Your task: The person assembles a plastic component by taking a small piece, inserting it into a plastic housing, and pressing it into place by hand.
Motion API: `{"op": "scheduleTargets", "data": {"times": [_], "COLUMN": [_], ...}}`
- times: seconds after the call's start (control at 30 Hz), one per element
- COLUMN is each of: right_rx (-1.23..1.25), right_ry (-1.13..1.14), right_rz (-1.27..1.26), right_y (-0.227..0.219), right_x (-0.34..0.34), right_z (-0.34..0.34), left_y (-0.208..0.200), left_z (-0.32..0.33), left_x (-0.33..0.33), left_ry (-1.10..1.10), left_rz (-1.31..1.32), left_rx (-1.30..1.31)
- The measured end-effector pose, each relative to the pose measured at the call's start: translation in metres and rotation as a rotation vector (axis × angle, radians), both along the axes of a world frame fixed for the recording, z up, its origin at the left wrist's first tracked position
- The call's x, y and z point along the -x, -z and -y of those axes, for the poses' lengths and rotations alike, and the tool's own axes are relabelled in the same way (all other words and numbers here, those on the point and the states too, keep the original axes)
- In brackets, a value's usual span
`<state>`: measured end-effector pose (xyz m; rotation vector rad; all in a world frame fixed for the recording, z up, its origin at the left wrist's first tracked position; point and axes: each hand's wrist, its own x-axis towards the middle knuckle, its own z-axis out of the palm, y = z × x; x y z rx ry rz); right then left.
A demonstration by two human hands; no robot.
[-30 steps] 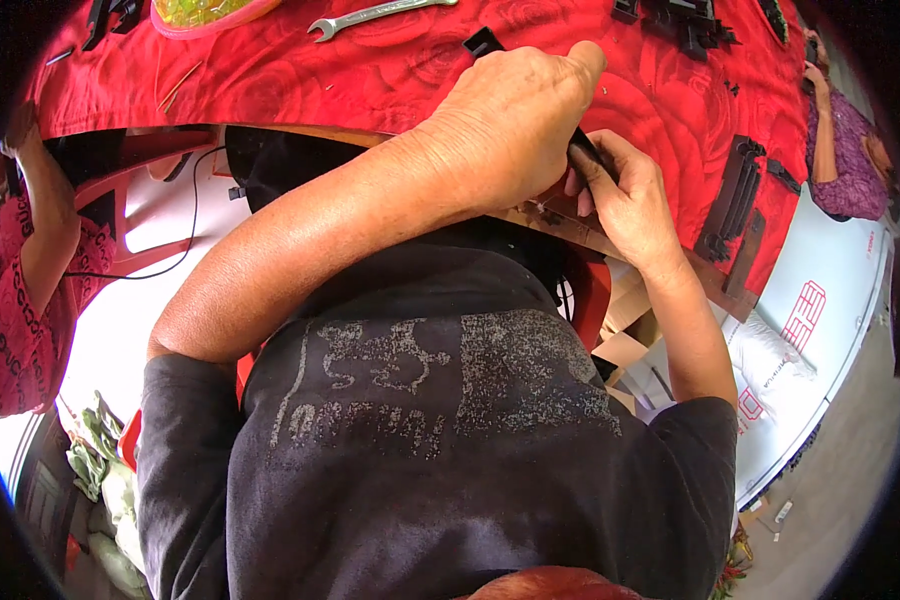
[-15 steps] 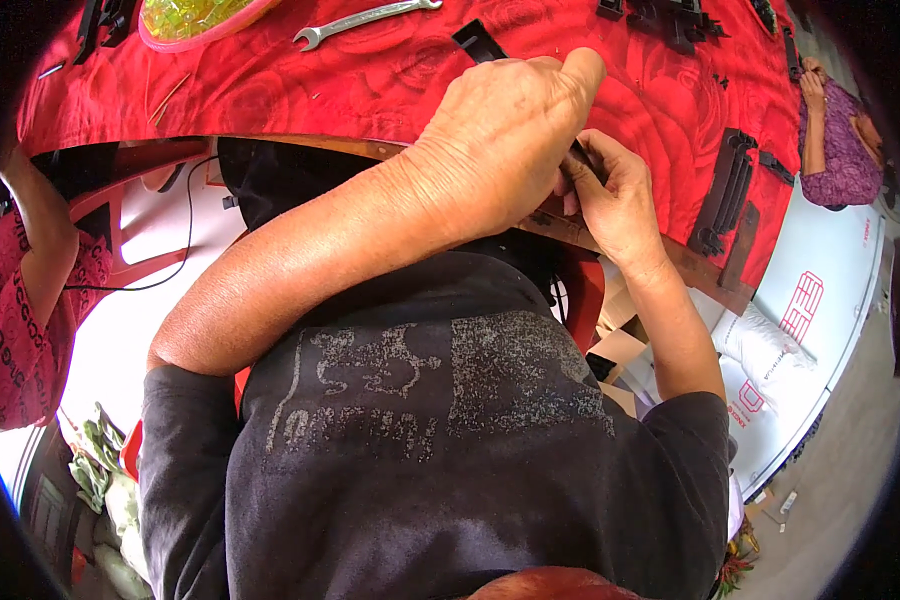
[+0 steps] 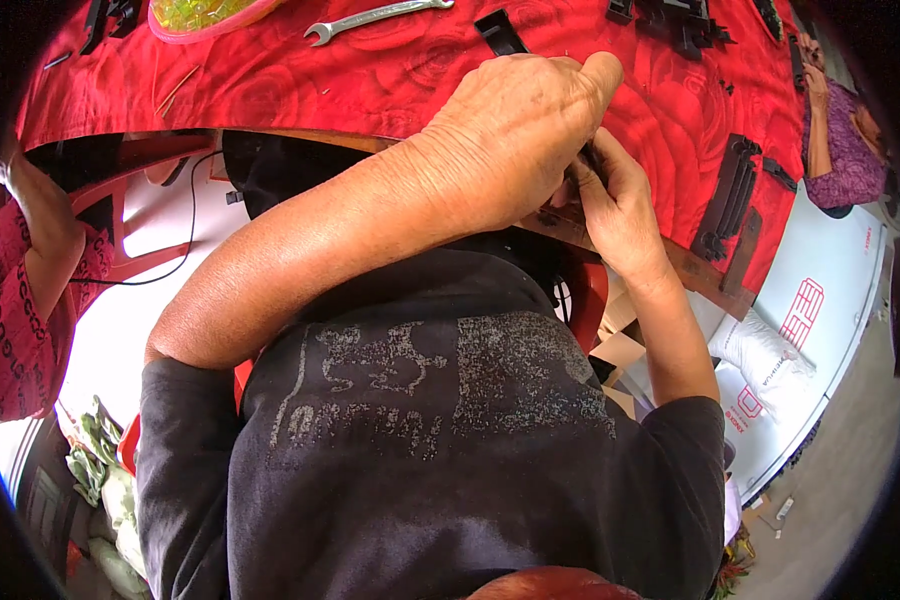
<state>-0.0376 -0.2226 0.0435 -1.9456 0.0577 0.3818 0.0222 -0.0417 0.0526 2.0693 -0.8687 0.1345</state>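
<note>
My left hand [image 3: 530, 125] is closed, its back turned up and its thumb pointing to the far right; what its fingers hold is hidden beneath it. Close against it on the right, my right hand [image 3: 620, 200] pinches a small dark piece [image 3: 591, 158], mostly covered by the fingers. Just beyond my left hand, a flat black plastic part [image 3: 500, 33] lies on the red cloth. Farther left on the cloth is a metal wrench [image 3: 380, 18].
The red-covered table [image 3: 270, 90] has a wooden front edge. Long black plastic parts [image 3: 728, 198] lie at its right end, more black pieces [image 3: 675, 25] at the back. A pink-rimmed basket [image 3: 205, 20] holds yellow-green bits. Other people sit left [image 3: 30, 290] and far right [image 3: 845, 145].
The view has shifted slightly, so the table things sit a little farther right and lower. My hands stay together, and less of the dark piece shows between them.
</note>
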Motion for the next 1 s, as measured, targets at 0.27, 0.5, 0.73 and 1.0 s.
{"op": "scheduleTargets", "data": {"times": [0.27,0.5,0.73,1.0], "right_rx": [-0.056,0.020,-0.006,-0.021], "right_ry": [-0.006,-0.045,-0.006,0.097], "right_rz": [-0.106,-0.080,-0.128,0.002], "right_y": [-0.012,-0.012,-0.007,0.001], "right_x": [-0.008,-0.015,-0.013,-0.007], "right_z": [0.000,0.000,-0.002,-0.008], "left_y": [0.002,-0.008,0.000,-0.002], "left_z": [-0.001,-0.003,-0.007,-0.007], "left_x": [0.000,-0.004,-0.006,-0.005], "left_ry": [0.005,-0.026,-0.016,-0.085], "left_rz": [-0.004,-0.001,0.007,0.009], "left_rx": [0.023,-0.070,-0.009,-0.045]}}
